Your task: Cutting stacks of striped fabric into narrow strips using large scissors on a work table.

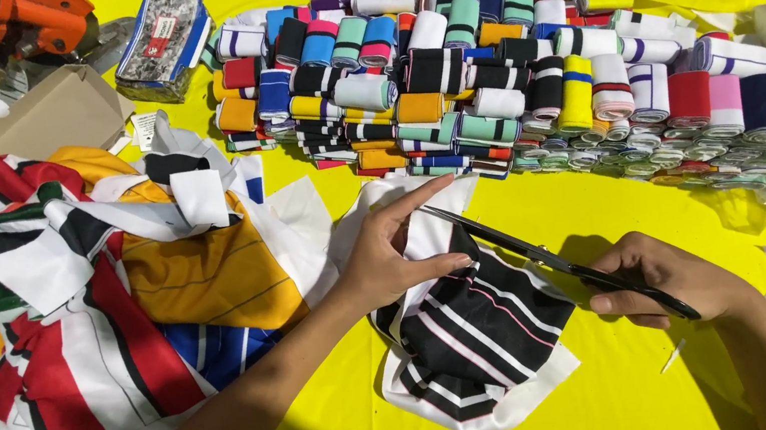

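2 hands worked mid-cut: the left hand (387,257) pinned the striped black fabric (477,332) flat, the right hand (671,278) gripped scissors (552,261), needing a steady closing along the white edge.

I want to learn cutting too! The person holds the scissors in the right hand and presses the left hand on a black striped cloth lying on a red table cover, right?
Nearly. The head view shows the table cover is yellow, not red. The rest holds: the right hand holds the scissors, and the left hand presses the black striped cloth.
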